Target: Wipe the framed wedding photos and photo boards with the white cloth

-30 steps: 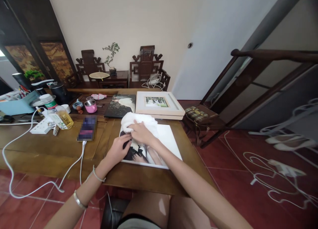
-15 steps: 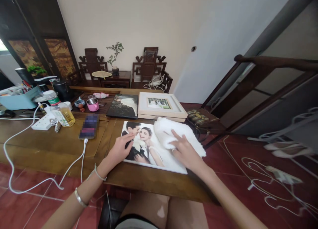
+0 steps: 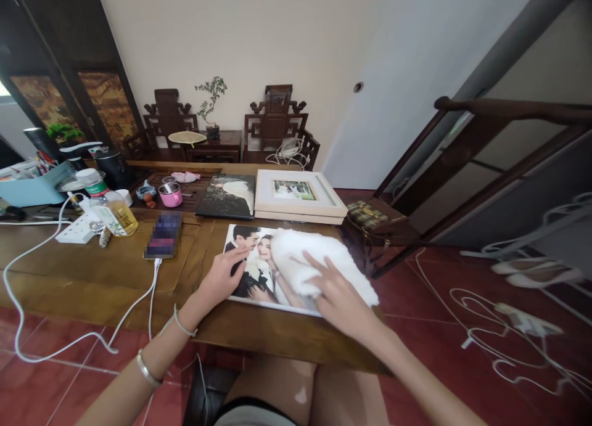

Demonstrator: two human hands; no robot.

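A glossy wedding photo panel (image 3: 238, 278) of a couple lies flat near the table's front edge. My left hand (image 3: 225, 273) rests on its left part, fingers stretched out and holding nothing. A fluffy white cloth (image 3: 296, 253) covers much of the panel's right side and hangs past its right edge. My right hand (image 3: 335, 290) presses on the cloth and holds it against the panel, with two fingers extended over it. The remaining fingers of that hand are partly hidden.
Behind the panel are a dark photo panel (image 3: 219, 198) and a pale framed picture (image 3: 272, 211). To the left lie a charging phone (image 3: 161, 235), a bottle (image 3: 118, 215), a power strip (image 3: 76, 229) and a pink cup (image 3: 171, 195). A chair (image 3: 416, 173) holding a bag (image 3: 367, 215) stands right.
My right hand has slid the white cloth leftward and slightly toward me, so it now covers more of the pictured couple. My left hand has stayed in place on the panel.
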